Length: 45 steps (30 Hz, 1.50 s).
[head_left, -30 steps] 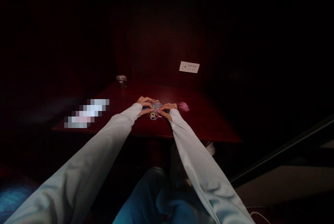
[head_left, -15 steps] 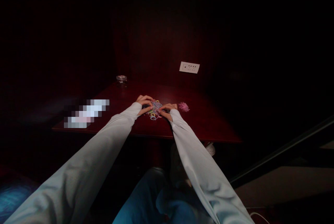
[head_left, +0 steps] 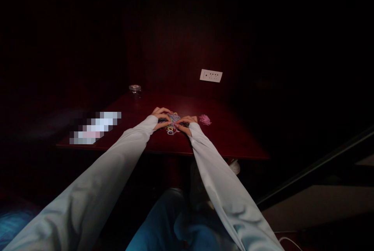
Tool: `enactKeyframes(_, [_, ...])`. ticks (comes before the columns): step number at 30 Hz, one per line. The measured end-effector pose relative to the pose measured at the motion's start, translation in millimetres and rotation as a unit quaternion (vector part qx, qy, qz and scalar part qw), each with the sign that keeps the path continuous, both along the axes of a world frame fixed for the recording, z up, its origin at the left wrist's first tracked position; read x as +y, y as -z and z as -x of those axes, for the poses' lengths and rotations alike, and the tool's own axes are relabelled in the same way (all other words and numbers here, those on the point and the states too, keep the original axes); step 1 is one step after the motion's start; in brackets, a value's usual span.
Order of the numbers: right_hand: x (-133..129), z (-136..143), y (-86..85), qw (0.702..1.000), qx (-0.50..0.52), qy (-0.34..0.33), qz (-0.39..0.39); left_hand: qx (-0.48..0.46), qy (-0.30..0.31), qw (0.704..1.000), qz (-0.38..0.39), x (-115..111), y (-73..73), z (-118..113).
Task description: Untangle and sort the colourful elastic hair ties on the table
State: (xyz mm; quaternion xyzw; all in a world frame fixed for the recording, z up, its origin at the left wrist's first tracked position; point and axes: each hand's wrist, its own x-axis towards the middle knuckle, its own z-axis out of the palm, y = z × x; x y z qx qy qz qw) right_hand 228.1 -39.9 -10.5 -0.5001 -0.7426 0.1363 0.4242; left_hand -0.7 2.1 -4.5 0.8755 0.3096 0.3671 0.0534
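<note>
A small heap of multicoloured elastic hair ties (head_left: 173,119) lies on the dark red table, partly hidden by my fingers. My left hand (head_left: 160,115) reaches in from the left side of the heap. Its thumb and index tips come close together on hair ties there, with the other fingers arched above. From the right, my right hand (head_left: 185,122) pinches hair ties at the heap's middle with thumb and index finger. Which single ties are between the fingers is too small to see. Just right of this hand lies a separate pile of pink hair ties (head_left: 205,119).
A clear lidded jar (head_left: 135,92) stands at the table's back left. Toward the left edge lies a blurred-out pale object (head_left: 99,126). A white socket plate (head_left: 210,75) is on the back wall. The table's front edge (head_left: 166,151) runs beneath my forearms.
My right hand has shifted slightly left, its fingertips nearer my left hand's over the heap. The whole view has slid a little; the pink pile looks the same.
</note>
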Motion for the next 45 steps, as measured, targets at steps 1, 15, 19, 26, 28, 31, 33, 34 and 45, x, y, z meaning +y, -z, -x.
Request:
enactKeyframes(1, [0, 0, -0.2, 1.000, -0.002, -0.001, -0.001, 0.001, 0.001, 1.000, 0.000, 0, 0.0, 0])
enactKeyframes(15, [-1, 3, 0.8, 1.000, -0.008, -0.004, -0.024, -0.014, -0.007, 1.000, -0.003, -12, -5.2, -5])
enactKeyframes(19, [-2, 2, -1.0, 1.000, -0.013, -0.007, -0.020, -0.013, -0.007, 1.000, -0.005, -14, -6.2, -6])
enactKeyframes(26, [-7, 1, -6.4, 1.000, -0.018, -0.003, -0.008, 0.008, 0.009, 1.000, -0.011, -18, -9.0, -4])
enactKeyframes(28, [-7, 2, -7.0, 1.000, -0.023, 0.003, -0.003, 0.008, 0.005, 1.000, -0.007, -14, -6.8, -5])
enactKeyframes(31, [-6, 3, -7.1, 1.000, -0.026, 0.001, -0.003, 0.003, -0.003, 1.000, -0.008, -10, -3.5, -5])
enactKeyframes(33, [-6, 3, -6.5, 1.000, -0.025, -0.001, -0.005, 0.002, -0.005, 1.000, -0.010, -9, -2.2, -5])
enactKeyframes(34, [-6, 3, -6.0, 1.000, -0.022, 0.001, -0.008, 0.002, -0.004, 1.000, -0.010, -9, -1.9, -5])
enactKeyframes(45, [-3, 3, -2.4, 1.000, -0.013, 0.009, -0.019, -0.017, -0.009, 1.000, -0.019, -3, 3.3, -7])
